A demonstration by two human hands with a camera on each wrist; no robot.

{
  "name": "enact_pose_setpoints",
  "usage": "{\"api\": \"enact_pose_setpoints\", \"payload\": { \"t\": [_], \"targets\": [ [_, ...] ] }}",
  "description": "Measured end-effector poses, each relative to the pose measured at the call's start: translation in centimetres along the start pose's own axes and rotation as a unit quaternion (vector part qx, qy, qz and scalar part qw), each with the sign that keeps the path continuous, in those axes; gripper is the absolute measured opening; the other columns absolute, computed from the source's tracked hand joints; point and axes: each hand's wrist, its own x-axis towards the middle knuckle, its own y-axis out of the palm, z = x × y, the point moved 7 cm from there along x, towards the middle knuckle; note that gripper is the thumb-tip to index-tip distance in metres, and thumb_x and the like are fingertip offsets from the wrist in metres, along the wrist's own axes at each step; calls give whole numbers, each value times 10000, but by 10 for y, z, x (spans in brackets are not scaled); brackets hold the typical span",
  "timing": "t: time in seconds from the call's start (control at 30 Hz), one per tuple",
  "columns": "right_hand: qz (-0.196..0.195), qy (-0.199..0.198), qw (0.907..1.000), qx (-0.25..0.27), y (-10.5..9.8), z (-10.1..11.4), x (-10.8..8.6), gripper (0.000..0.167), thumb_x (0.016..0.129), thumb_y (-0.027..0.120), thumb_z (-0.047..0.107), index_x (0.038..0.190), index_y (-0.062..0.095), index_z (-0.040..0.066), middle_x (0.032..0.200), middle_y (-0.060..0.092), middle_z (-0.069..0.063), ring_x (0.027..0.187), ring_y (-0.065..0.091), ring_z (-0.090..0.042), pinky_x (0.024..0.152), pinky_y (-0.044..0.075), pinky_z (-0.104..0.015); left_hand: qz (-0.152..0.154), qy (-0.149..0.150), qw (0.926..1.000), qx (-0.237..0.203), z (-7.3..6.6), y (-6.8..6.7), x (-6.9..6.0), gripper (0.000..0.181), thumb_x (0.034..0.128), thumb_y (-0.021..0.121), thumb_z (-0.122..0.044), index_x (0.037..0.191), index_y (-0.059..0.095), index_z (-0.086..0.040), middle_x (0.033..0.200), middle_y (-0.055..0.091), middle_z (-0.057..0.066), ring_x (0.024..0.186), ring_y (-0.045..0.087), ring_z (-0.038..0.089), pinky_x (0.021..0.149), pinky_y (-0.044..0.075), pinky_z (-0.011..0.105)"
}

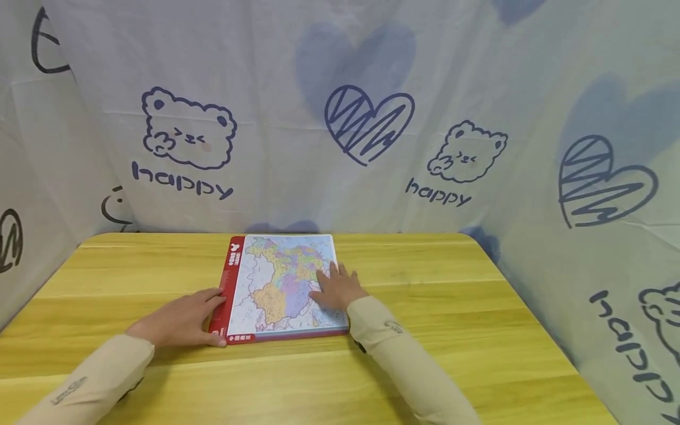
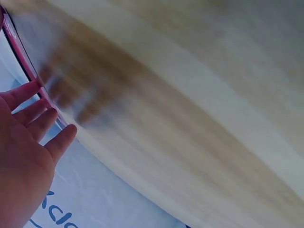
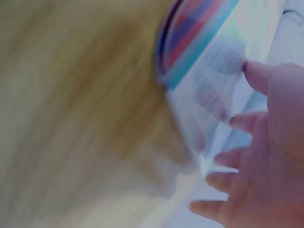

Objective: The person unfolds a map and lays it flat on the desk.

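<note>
The map [image 1: 276,265] lies near 12 o'clock on the desk [image 1: 435,330], the left grip [image 1: 183,319] touching its 9 o'clock side and the right grip [image 1: 340,289] at 3 o'clock, fingers apart on both. It looks light, stiff and slippery, so those two sides seem best to hold.

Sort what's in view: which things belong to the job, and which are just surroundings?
In the job:
map
left hand, at the map's red side
right hand, at its opposite side

Just surroundings:
yellow table, under the map
printed cloth, behind and beside the table
</note>
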Motion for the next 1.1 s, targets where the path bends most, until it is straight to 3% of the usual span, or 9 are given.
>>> {"api": "enact_pose_setpoints", "payload": {
  "t": [0.13, 0.23, 0.33, 0.6, 0.83, 1.1],
  "targets": [
    [206, -682, 9971, -250, 9, 24, -15, 711, 970, 451, 559, 1544, 263, 184, 1595, 117, -155, 1454, 85, -341, 1134, 152, -558, 106, -156, 9996, -226, 1, -2, 4, 1098, 701, 675, -719, 1380, 428, 108, 1417, 437, 260, 1256, 445, 438, 995, 392, 581],
    [294, -1389, 9893, -339, 17, 45, -30, 785, 924, 496, 614, 1550, 240, 216, 1601, 103, -130, 1460, 68, -304, 1139, 149, -541, 196, -231, 9993, -238, 1, -3, 7, 1100, 680, 699, -707, 1379, 433, 99, 1404, 450, 265, 1245, 452, 446, 990, 390, 593],
    [224, -1843, 9815, -465, 22, 58, -43, 809, 898, 513, 645, 1549, 242, 249, 1602, 108, -117, 1462, 67, -286, 1133, 156, -556, 283, -253, 9990, -238, 2, -4, 8, 1064, 672, 716, -691, 1375, 463, 66, 1403, 449, 261, 1235, 454, 454, 977, 394, 604],
    [-191, -1686, 9817, -866, 22, 52, -48, 765, 931, 439, 646, 1552, 231, 251, 1588, 168, -136, 1430, 195, -348, 1031, 304, -643, 239, -100, 9988, -407, 0, 1, 4, 983, 697, 730, -650, 1375, 495, 21, 1412, 428, 261, 1205, 466, 470, 954, 406, 617],
    [-542, -1912, 9671, -1589, 24, 53, -46, 674, 965, 368, 627, 1524, 324, 255, 1542, 295, -152, 1367, 333, -384, 935, 421, -627, 136, -62, 9991, -401, 0, 2, 1, 968, 709, 730, -641, 1370, 496, 26, 1410, 420, 272, 1190, 467, 489, 943, 404, 630],
    [-478, -2001, 9673, -1480, 24, 49, -45, 655, 983, 351, 601, 1527, 315, 239, 1547, 278, -157, 1374, 318, -385, 952, 418, -611, 75, -43, 9990, -448, 0, 4, 2, 987, 709, 725, -650, 1379, 483, 34, 1422, 408, 284, 1203, 465, 500, 947, 408, 622]
  ]
}}
